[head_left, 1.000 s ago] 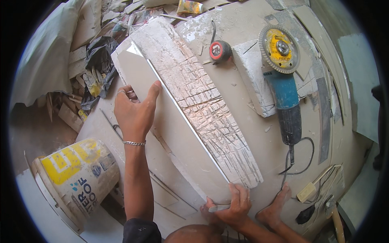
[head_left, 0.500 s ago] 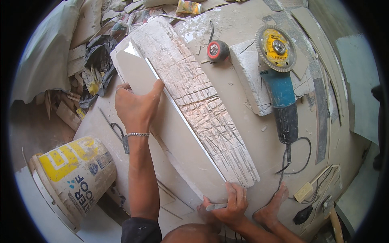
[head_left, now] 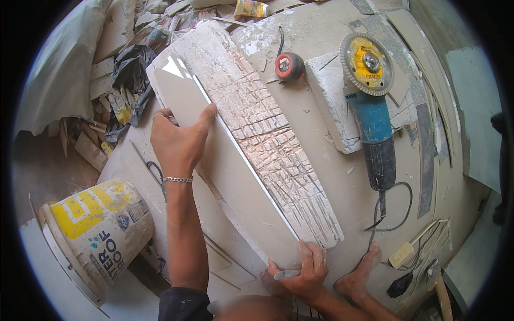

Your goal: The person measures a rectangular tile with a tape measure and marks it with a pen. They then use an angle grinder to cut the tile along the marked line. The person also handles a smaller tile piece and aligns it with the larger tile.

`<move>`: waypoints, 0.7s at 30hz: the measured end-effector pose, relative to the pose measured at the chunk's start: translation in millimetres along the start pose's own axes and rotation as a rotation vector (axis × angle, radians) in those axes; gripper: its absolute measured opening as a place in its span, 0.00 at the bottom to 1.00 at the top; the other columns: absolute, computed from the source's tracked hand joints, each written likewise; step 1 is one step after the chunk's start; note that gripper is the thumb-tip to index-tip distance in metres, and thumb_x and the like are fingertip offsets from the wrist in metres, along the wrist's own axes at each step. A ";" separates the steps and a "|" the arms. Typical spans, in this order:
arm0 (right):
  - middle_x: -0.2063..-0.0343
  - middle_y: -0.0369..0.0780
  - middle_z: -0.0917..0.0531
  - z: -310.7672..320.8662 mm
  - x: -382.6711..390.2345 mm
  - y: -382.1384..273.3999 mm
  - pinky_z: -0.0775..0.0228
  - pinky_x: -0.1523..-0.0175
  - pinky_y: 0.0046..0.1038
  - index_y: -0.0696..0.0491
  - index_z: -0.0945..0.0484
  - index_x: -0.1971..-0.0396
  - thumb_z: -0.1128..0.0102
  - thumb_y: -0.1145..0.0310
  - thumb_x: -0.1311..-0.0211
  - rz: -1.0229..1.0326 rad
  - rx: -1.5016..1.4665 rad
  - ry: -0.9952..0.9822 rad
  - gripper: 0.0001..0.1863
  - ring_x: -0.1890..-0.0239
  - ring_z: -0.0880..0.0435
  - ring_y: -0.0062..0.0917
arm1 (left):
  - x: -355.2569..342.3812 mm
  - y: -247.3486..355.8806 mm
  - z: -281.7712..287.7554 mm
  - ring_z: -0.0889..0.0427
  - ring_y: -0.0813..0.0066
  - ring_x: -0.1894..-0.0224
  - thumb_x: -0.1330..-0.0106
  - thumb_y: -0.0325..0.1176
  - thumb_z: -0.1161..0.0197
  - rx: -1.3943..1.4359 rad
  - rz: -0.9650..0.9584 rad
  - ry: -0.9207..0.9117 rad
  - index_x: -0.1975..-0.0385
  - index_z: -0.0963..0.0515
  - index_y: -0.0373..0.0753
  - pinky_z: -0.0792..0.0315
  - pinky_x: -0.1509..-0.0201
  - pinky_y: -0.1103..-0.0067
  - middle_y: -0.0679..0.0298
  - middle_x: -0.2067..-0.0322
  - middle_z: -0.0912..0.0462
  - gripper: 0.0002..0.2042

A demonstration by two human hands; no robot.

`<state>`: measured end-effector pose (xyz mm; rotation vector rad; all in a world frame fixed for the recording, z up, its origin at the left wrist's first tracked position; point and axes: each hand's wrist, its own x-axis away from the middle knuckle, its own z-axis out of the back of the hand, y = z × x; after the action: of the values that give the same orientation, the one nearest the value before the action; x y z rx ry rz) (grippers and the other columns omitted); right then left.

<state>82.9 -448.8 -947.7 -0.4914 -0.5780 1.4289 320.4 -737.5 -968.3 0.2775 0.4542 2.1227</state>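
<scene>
A long beige tile strip (head_left: 235, 195) with a bright white edge lies on a scored, chipped whitish block (head_left: 284, 155). My left hand (head_left: 182, 140) grips the strip across its upper half, thumb at the right edge and fingers over the left edge. At the strip's near end, my right hand (head_left: 308, 273) pinches the corner between thumb and fingers. Beside the right thumb shows a small pale grey flat piece (head_left: 286, 274) that I cannot make out. My bare foot (head_left: 357, 273) rests just right of the right hand.
To the right, an angle grinder (head_left: 372, 117) with a toothed disc leans on a white block (head_left: 332, 107). A tape measure (head_left: 289, 67) lies beyond the strip. A paint-spattered bucket (head_left: 101, 230) stands left. Rubble, a black bag (head_left: 131, 80), a power cord and a hammer (head_left: 440, 289) lie around.
My left hand has shifted very slightly left. The white glare at the strip's far end has changed shape. My right hand keeps its place.
</scene>
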 end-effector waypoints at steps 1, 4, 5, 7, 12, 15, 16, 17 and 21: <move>0.55 0.49 0.18 0.4 0.1 -0.1 0.19 0.54 0.43 0.64 0.17 0.48 0.11 0.57 0.64 0.007 0.004 0.005 0.41 0.57 0.17 0.46 | 0.3 -0.4 1.4 0.11 0.67 0.56 0.49 0.59 0.11 0.045 -0.011 -0.013 0.44 0.23 0.20 0.17 0.48 0.75 0.51 0.57 0.10 0.47; 0.54 0.49 0.18 2.6 -1.1 -1.4 0.19 0.54 0.44 0.64 0.17 0.47 0.11 0.57 0.63 -0.001 0.003 -0.003 0.42 0.56 0.16 0.46 | -4.4 -2.0 4.4 0.11 0.70 0.56 0.45 0.55 0.11 0.093 0.025 -0.061 0.45 0.22 0.20 0.18 0.50 0.77 0.53 0.58 0.10 0.43; 0.54 0.49 0.18 3.5 -2.0 -2.2 0.19 0.54 0.44 0.64 0.17 0.47 0.11 0.57 0.63 -0.004 0.002 -0.003 0.42 0.56 0.16 0.46 | -5.8 -3.2 5.8 0.11 0.69 0.56 0.46 0.53 0.11 0.154 0.022 -0.071 0.46 0.22 0.22 0.18 0.50 0.76 0.53 0.58 0.10 0.42; 0.54 0.49 0.18 4.7 -4.0 -3.4 0.19 0.53 0.44 0.64 0.17 0.47 0.11 0.56 0.62 -0.005 -0.006 -0.002 0.42 0.56 0.16 0.47 | -7.1 -6.2 7.7 0.10 0.65 0.57 0.46 0.50 0.11 0.255 0.063 -0.129 0.49 0.20 0.24 0.17 0.49 0.74 0.52 0.58 0.10 0.38; 0.54 0.49 0.18 5.5 -4.8 -3.1 0.18 0.53 0.42 0.64 0.17 0.47 0.11 0.57 0.60 -0.008 -0.031 0.008 0.40 0.56 0.15 0.46 | -13.4 -10.6 6.7 0.13 0.73 0.57 0.45 0.55 0.11 0.121 -0.029 -0.092 0.47 0.20 0.22 0.19 0.52 0.79 0.56 0.58 0.11 0.41; 0.54 0.49 0.18 3.9 -2.8 0.5 0.17 0.54 0.41 0.65 0.17 0.47 0.12 0.57 0.58 -0.016 -0.028 -0.011 0.39 0.56 0.15 0.45 | -24.0 -13.7 7.3 0.13 0.63 0.52 0.49 0.64 0.13 -0.013 -0.034 -0.109 0.38 0.24 0.16 0.20 0.44 0.73 0.48 0.52 0.14 0.54; 0.54 0.49 0.18 3.6 -2.4 1.5 0.17 0.54 0.40 0.65 0.17 0.47 0.12 0.57 0.58 -0.011 -0.020 0.007 0.39 0.56 0.15 0.45 | -26.7 -14.6 6.5 0.13 0.60 0.48 0.49 0.65 0.13 -0.012 -0.041 -0.122 0.38 0.24 0.16 0.21 0.39 0.72 0.45 0.50 0.14 0.55; 0.54 0.49 0.18 2.8 -2.4 2.1 0.17 0.54 0.40 0.65 0.18 0.47 0.12 0.58 0.58 -0.009 -0.029 0.009 0.39 0.56 0.15 0.44 | -27.9 -16.0 5.9 0.13 0.58 0.46 0.50 0.66 0.14 -0.031 -0.042 -0.118 0.38 0.24 0.16 0.22 0.37 0.71 0.44 0.49 0.14 0.56; 0.54 0.49 0.18 3.4 -4.0 1.1 0.17 0.54 0.39 0.66 0.18 0.47 0.12 0.58 0.57 -0.006 -0.047 0.002 0.39 0.55 0.14 0.43 | -29.0 -20.6 5.0 0.14 0.56 0.47 0.49 0.64 0.13 -0.022 -0.049 -0.111 0.42 0.23 0.17 0.21 0.38 0.69 0.46 0.51 0.15 0.52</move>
<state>79.7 -452.7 -946.1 -0.5278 -0.6117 1.4115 353.7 -750.1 -973.2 0.3665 0.3688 2.0515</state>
